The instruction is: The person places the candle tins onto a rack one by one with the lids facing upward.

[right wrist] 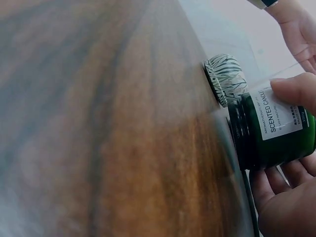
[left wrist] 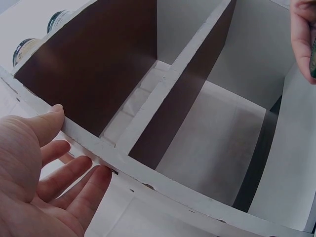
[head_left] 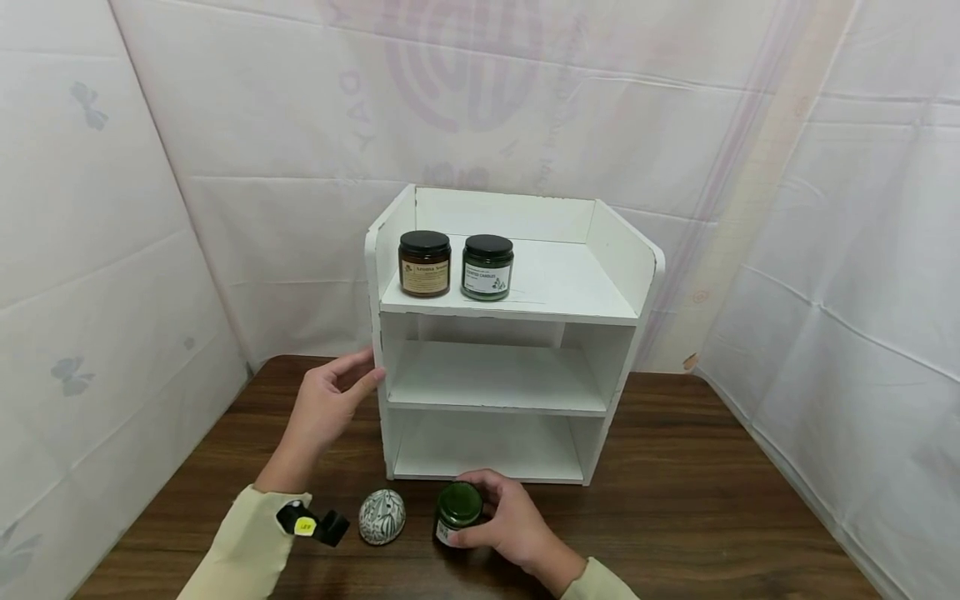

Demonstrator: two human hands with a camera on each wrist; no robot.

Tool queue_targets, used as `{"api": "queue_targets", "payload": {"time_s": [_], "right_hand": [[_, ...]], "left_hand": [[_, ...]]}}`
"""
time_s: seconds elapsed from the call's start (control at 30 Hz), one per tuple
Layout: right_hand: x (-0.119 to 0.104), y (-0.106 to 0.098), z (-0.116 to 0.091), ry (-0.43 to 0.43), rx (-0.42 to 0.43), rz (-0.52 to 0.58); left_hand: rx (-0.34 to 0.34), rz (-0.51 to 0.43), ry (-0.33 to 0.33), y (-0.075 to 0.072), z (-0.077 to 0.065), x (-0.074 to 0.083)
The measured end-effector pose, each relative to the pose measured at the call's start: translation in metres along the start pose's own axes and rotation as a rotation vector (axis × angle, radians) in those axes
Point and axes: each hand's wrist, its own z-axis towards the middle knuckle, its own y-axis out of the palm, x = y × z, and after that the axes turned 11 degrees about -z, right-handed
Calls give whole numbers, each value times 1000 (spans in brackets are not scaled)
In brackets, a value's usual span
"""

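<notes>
My right hand (head_left: 513,521) grips a green glass scented candle jar (head_left: 460,505) just above the table, in front of the shelf. It is upside down: its dark lid faces the tabletop in the right wrist view, and its white label (right wrist: 279,114) shows beside the thumb. My left hand (head_left: 327,404) touches the left side panel of the white shelf unit (head_left: 495,398). In the left wrist view its thumb rests on the panel's front edge, with the loosely extended fingers along the outer side. Between the hands sits a small rounded tin (head_left: 382,517) with a dark leaf print.
On the top shelf, a brown candle jar (head_left: 425,265) and a green candle jar (head_left: 487,268) stand upright at the left, both with black lids. The unit stands on a dark wooden table (head_left: 690,492). White sheeting (head_left: 285,225) hangs behind and at both sides.
</notes>
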Motion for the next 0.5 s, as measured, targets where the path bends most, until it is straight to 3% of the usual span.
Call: {"api": "queue_targets", "payload": {"time_s": [0.5], "right_hand": [[-4,-7,-3,-36,33,25]], "left_hand": [[6,6,16,0,1,-2]]}}
